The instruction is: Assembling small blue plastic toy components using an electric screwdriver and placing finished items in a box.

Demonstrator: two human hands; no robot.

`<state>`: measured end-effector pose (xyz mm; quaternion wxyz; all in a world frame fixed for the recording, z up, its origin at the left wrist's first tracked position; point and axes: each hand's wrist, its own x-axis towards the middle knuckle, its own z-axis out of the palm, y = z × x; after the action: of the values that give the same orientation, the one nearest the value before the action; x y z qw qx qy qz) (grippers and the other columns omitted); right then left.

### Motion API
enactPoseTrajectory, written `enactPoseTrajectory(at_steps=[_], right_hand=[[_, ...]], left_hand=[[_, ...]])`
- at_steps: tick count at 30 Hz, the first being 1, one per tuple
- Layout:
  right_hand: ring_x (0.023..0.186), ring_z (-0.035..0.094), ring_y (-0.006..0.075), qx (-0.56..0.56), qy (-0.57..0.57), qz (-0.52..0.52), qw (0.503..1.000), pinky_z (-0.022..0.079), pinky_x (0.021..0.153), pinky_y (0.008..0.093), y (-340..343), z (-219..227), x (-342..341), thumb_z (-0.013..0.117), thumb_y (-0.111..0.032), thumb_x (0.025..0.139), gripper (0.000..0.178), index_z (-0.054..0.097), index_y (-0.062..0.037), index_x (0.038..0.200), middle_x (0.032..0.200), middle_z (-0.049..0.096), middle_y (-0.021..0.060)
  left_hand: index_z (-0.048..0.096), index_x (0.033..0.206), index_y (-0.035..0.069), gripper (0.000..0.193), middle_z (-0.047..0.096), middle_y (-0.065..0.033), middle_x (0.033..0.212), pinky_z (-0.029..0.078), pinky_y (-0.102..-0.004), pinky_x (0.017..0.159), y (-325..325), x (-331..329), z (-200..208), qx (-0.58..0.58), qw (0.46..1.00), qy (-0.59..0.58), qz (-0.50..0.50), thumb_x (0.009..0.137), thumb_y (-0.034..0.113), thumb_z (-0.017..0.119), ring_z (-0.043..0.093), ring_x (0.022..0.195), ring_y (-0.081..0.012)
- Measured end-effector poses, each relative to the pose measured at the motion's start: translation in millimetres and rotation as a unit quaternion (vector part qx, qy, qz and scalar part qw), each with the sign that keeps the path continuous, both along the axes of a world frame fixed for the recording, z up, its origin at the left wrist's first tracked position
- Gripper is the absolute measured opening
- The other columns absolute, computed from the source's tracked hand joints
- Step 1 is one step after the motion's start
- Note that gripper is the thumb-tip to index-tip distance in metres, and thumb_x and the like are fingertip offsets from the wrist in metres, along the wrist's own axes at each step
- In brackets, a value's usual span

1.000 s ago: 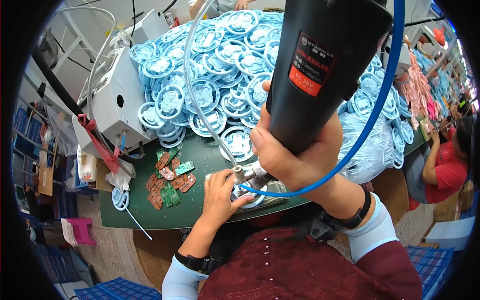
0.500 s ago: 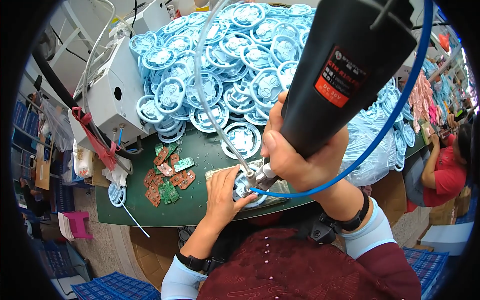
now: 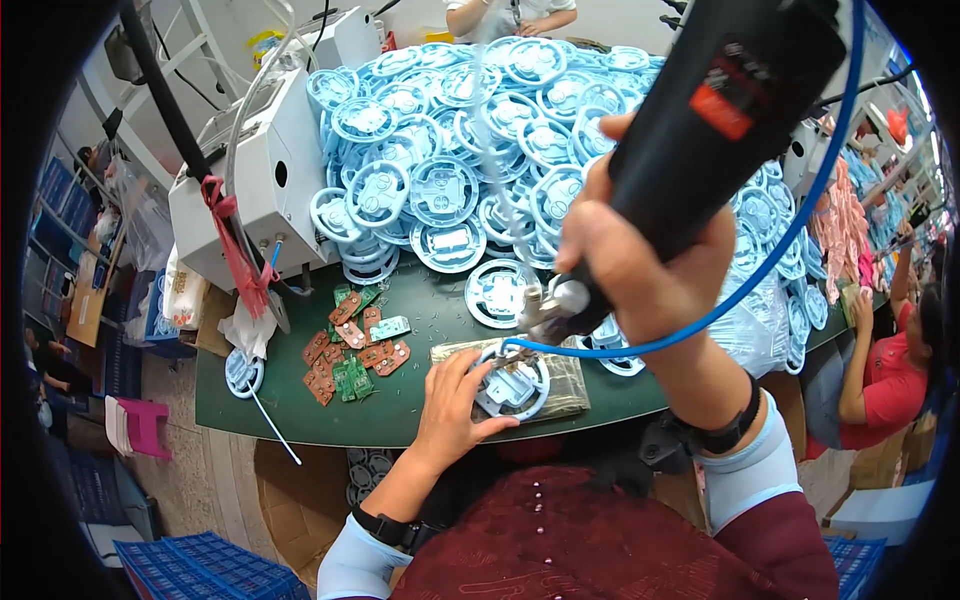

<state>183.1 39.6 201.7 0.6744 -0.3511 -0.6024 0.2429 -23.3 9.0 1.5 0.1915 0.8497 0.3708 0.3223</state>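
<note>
Screwdriver (image 3: 735, 120) (the chunky black power kind) had just swung up and to the right compared with half a second earlier, so way more of the pale-blue wheel (image 3: 515, 387) showed. We'd read that as its face coming free of the tool, though we couldn't tell if the tip was touching the top edge. The wheel lay on a flat pad (image 3: 572, 386) near our edge of the green table (image 3: 340, 422), with our left hand (image 3: 450, 400) curled around its left side, thumb and fingers steadying it. Our right hand (image 3: 650, 265) was wrapped snugly round the screwdriver's body. In the way: a blue hose (image 3: 590, 353) looped past the screwdriver's nose over the wheel's upper edge, and a blurry clear tube (image 3: 487, 120) hung beside it. Circuit boards (image 3: 350, 350) sat heaped to the left, while a mountain of similar wheels (image 3: 445, 190) crowded the back.
</note>
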Motion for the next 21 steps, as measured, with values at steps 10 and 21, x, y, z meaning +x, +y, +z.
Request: enactPoseTrajectory(at_steps=[10,21], right_hand=[[0.063,0.059,0.0123,-0.014,0.031,0.032,0.999,0.051,0.059,0.0267,25.7,-27.2,-40.9,0.061,0.007,0.081,0.048,0.045,0.0059,0.126,0.078,0.056,0.0058],[0.063,0.059,0.0123,-0.013,0.036,0.020,0.999,0.051,0.058,0.0269,31.9,-34.9,-47.2,0.061,0.007,0.081,0.047,0.046,0.0049,0.125,0.078,0.056,0.0060]], left_hand=[[0.059,0.125,0.005,0.074,0.060,-0.0078,0.120,0.030,-0.0542,0.102,-10.2,-5.4,-9.9,-0.006,0.997,0.060,0.039,0.066,0.043,0.082,0.044,0.122,-0.0341],[0.051,0.131,0.000,0.093,0.052,-0.0131,0.129,0.026,-0.0592,0.104,-16.1,-5.5,-24.4,-0.041,0.993,0.037,0.101,0.061,0.052,0.083,0.041,0.128,-0.0311]])
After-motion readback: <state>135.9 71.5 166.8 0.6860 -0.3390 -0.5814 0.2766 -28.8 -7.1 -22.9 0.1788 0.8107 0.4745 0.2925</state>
